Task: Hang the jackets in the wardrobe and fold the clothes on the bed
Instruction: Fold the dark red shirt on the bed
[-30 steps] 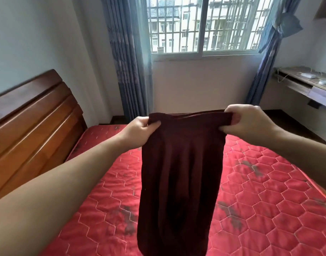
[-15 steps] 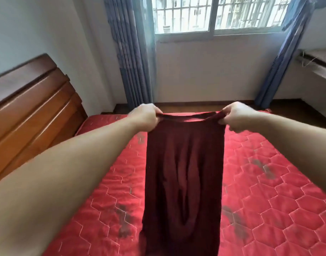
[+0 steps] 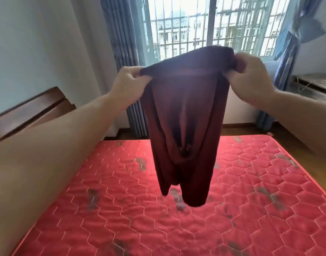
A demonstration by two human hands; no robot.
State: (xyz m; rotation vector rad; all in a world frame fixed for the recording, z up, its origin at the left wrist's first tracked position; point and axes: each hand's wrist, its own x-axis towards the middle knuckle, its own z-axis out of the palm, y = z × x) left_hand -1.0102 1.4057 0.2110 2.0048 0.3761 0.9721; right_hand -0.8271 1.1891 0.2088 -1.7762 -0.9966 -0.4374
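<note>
Both hands grasp the dark red garment [image 3: 184, 115] by its top edge, left hand [image 3: 129, 80] and right hand [image 3: 250, 74] at opposite corners, prob. to let it hang flat before folding. Long axis is vertical; bottom end points down, clear above the bed [image 3: 121, 209] below the hands.

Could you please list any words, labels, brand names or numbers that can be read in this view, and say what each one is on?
None can be read.
dark red garment, held up by the left hand and the right hand: no tag, print or logo shows.
red mattress: only stitched hexagons and dark patterned marks, no lettering.
Buildings beyond the window: too far and blurred to show any sign.
</note>
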